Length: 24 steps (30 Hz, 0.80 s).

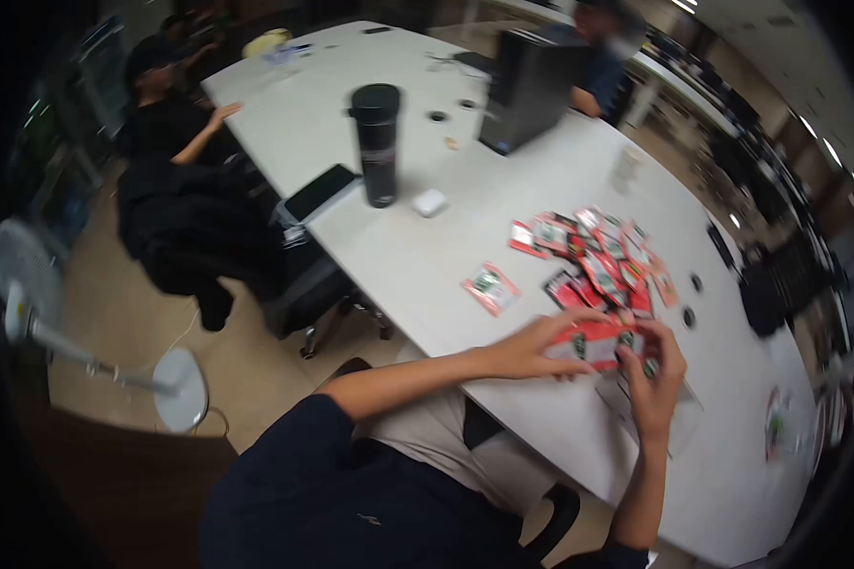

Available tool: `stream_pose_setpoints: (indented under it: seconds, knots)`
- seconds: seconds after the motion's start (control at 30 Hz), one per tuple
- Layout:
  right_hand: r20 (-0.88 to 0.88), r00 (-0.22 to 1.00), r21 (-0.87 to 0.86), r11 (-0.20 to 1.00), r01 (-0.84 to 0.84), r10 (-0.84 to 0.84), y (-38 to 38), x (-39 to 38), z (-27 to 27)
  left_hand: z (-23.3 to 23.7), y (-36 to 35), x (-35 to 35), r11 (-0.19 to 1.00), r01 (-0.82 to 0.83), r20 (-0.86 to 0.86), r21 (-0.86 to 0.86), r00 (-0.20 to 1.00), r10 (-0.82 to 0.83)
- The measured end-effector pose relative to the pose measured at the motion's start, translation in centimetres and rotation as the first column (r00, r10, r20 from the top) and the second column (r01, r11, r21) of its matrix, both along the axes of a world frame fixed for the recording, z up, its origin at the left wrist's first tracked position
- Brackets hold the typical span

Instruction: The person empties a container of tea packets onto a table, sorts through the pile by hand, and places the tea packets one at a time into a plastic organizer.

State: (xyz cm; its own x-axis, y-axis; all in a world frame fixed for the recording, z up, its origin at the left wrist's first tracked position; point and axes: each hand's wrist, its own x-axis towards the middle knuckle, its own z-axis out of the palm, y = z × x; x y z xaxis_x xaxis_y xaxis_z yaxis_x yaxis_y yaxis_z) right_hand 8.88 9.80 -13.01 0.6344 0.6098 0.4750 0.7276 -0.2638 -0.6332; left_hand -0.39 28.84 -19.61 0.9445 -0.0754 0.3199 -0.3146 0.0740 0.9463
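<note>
My left hand (541, 349) and my right hand (657, 372) are closed around opposite ends of red-and-white packets (593, 347) with green marks. The packets are held just above the near edge of the white table (427, 275); blur hides how many there are. Right beyond my hands lies a loose heap of small red, silver and black packets (603, 258). One more packet (491, 287), orange-red with a silver and green middle, rests apart from the heap on its left. Under my right hand is a pale, flat item (626, 408), partly covered.
A tall black tumbler (378, 142), a white earbud case (430, 202) and a phone (321, 192) are to the left. A black computer case (531, 85) stands farther back. Two people sit at the table's far sides. A white fan (180, 389) stands on the floor.
</note>
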Motion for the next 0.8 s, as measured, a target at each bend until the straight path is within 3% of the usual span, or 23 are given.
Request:
stream_pose_setpoints:
  seconds: [0.07, 0.1, 0.17, 0.2, 0.27, 0.33, 0.37, 0.5, 0.57, 0.63, 0.7, 0.8]
  knots:
    - [-0.035, 0.996, 0.037, 0.996, 0.081, -0.08, -1.3, 0.0, 0.8, -1.5, -0.2, -2.1, 0.992, -0.068, -0.102, -0.11, 0.993, 0.057]
    - [0.047, 0.994, 0.066, 0.993, 0.096, -0.099, -2.2, 0.4, 1.7, -1.1, -0.1, -3.4, 0.986, -0.087, -0.065, -0.143, 0.995, 0.079]
    - [0.12, 0.984, 0.09, 0.988, 0.122, -0.132, -4.0, 1.1, 3.8, -2.2, 0.8, -5.4, 0.98, -0.185, -0.04, -0.072, 0.982, 0.182]
    - [0.095, 0.984, 0.008, 0.988, 0.153, -0.153, -5.4, 2.0, 4.1, -2.8, 1.7, -6.4, 0.981, -0.18, -0.116, -0.074, 0.978, 0.171]
    - [0.069, 0.98, -0.064, 0.98, 0.189, -0.185, -7.4, 3.0, 3.6, -2.4, 2.1, -8.4, 0.947, -0.132, -0.167, -0.292, 0.982, 0.085]
    - [0.002, 0.984, -0.224, 0.959, 0.175, -0.18, -8.2, 3.5, 2.4, -3.7, 3.0, -9.8, 0.969, -0.086, -0.112, -0.234, 0.992, 0.061]
    - [0.002, 0.982, -0.22, 0.958, 0.186, -0.19, -8.4, 3.8, 1.3, -4.1, 3.2, -10.1, 0.981, -0.062, -0.062, -0.185, 0.997, 0.051]
    - [0.121, 0.968, -0.322, 0.913, 0.25, -0.222, -7.6, 4.1, -2.7, -4.0, 2.1, -10.9, 0.991, -0.048, -0.069, -0.122, 0.997, 0.04]
    - [0.351, 0.92, -0.357, 0.883, 0.305, -0.176, -7.3, 4.4, -3.9, -4.4, 1.5, -11.3, 0.994, -0.035, -0.086, -0.107, 0.996, 0.026]
    - [0.415, 0.895, -0.34, 0.885, 0.318, -0.162, -7.0, 4.3, -4.3, -4.9, 0.7, -11.6, 0.995, -0.025, -0.104, -0.093, 0.994, 0.015]
    - [0.474, 0.869, -0.32, 0.892, 0.321, -0.142, -6.6, 4.1, -4.8, -5.5, -0.9, -11.7, 0.956, 0.014, -0.179, -0.294, 0.981, -0.07]
    - [0.497, 0.854, -0.316, 0.885, 0.343, -0.153, -6.4, 4.4, -5.2, -7.0, -3.8, -11.5, 0.931, 0.057, -0.262, -0.361, 0.952, -0.16]
